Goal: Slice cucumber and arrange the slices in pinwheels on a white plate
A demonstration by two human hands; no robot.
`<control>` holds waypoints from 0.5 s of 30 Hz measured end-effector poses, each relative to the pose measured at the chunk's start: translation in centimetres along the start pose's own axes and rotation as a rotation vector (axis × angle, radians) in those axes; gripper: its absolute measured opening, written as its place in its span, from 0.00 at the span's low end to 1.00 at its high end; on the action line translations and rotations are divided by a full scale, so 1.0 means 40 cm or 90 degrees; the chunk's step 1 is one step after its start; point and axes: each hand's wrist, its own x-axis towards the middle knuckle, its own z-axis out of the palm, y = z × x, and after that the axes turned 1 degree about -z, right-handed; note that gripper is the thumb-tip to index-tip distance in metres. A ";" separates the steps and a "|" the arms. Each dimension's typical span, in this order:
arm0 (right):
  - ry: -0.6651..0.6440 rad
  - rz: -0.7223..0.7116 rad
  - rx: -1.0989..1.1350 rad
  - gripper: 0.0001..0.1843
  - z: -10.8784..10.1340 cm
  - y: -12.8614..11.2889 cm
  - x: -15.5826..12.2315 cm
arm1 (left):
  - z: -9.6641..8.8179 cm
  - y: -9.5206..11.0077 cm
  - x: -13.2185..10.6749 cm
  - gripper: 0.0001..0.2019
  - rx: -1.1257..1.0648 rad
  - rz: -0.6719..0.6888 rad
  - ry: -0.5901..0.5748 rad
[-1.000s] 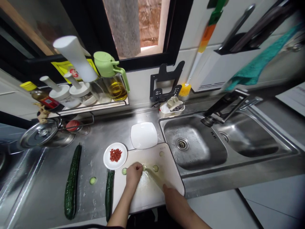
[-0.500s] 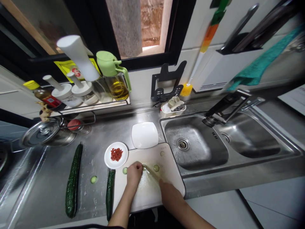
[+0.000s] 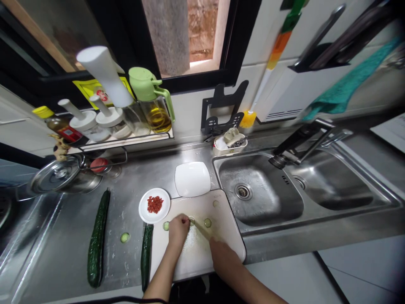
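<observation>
On the pale cutting board [image 3: 196,264], my left hand [image 3: 179,230] is closed, its fingertips pinching the edge of a small cucumber slice [image 3: 191,221]. My right hand [image 3: 224,254] grips a knife [image 3: 202,230], its handle hidden in the fist. The blade slants up and left so that its tip meets the slice by my left fingers. Other cucumber slices lie on the board, one [image 3: 207,222] right of the blade and one [image 3: 166,226] left of my left hand. A cut cucumber [image 3: 146,255] rests along the board's left edge.
Behind the board stand a white plate of chopped red pieces [image 3: 155,204] and a bare square plate [image 3: 192,179]. A whole cucumber [image 3: 98,240] and a loose slice [image 3: 125,237] lie on the steel counter at left. The double sink [image 3: 259,185] is to the right.
My right hand has shifted slightly left with the knife, and the blade's tilt looks a little different. My left hand stays where it was.
</observation>
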 end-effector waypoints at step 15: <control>-0.015 0.010 0.031 0.29 0.029 0.060 -0.049 | -0.063 -0.052 -0.038 0.10 -0.047 -0.015 0.061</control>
